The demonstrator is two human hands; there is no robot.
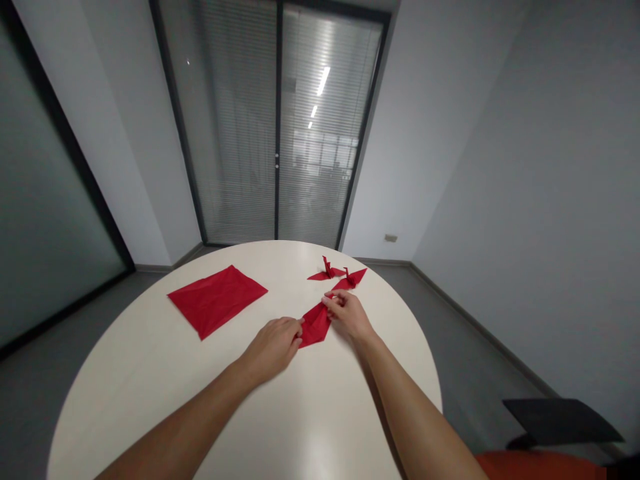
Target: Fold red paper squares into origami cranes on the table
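Note:
A partly folded piece of red paper (316,325) lies on the round white table (320,400) between my hands. My left hand (276,343) rests at its left edge, fingers curled over and pressing the paper. At its upper right corner, my right hand (347,312) pinches the paper between thumb and index finger. Just beyond that hand sit two folded red paper cranes, one crane (328,271) farther back and another crane (351,279) nearer, wings spread. Farther left, a stack or sheet of red paper (217,298) lies flat, apart from both hands.
Behind the table stands a glass partition with blinds (280,133). A grey wall (540,167) runs along the right side. At the lower right is a chair with an orange seat (540,465) and a black armrest (563,420).

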